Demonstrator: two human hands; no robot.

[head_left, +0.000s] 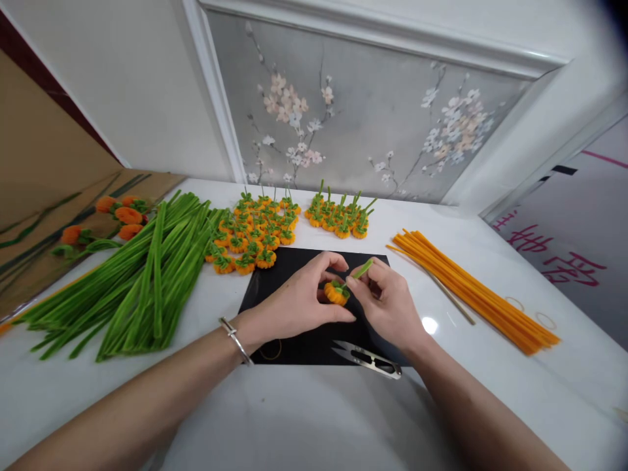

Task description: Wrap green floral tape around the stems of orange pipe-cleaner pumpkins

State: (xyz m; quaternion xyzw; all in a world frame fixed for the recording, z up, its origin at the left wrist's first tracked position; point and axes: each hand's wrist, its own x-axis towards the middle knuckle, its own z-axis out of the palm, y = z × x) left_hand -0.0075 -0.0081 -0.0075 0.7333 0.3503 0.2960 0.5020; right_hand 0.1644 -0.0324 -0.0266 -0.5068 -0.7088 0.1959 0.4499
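An orange flower [336,293] with a green stem [363,269] is between my two hands, above a black mat [294,350]. My left hand [307,294] curves around the flower's left side, its thumb below and its fingers behind the bloom. The green stem is pinched between the thumb and fingers of my right hand [385,297], just right of the bloom. Silver thread snips [375,362] lie at the mat's front edge, below my right hand.
Green fuzzy stems [161,281] are piled at the left. Finished orange flowers [255,232] stand behind the mat, with another group [343,216] beside them. Orange fuzzy stems [471,288] and a thin stick [454,302] lie right. Larger orange flowers [128,216] rest far left.
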